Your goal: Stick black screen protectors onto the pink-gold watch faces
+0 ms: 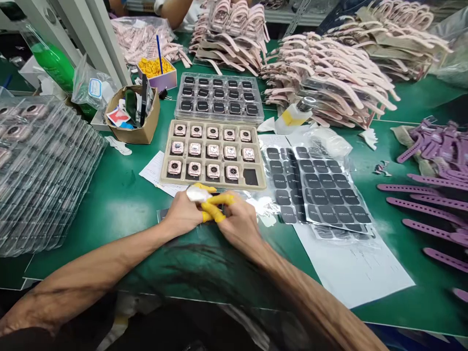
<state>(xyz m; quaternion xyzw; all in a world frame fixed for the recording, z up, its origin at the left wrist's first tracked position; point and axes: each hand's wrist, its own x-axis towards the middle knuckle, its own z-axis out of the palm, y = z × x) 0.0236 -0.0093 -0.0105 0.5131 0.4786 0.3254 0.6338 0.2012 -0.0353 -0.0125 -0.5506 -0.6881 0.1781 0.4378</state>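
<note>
Side by side below the beige tray, my left hand and my right hand meet at their fingertips, which wear yellow finger covers. My left hand is closed on a white cloth. The fingers of my right hand pinch together against it; a small dark item between the hands is mostly hidden. Pink watch cases fill the tray's compartments except the bottom right one. Behind it lies a clear tray of black square pieces. Sheets of black stickers lie right of the tray.
Stacked clear trays stand at the left. A cardboard box, a box of yellow finger covers and a bottle stand behind. Pink straps are piled at the back, purple straps at the right. Another person's arm shows at the top.
</note>
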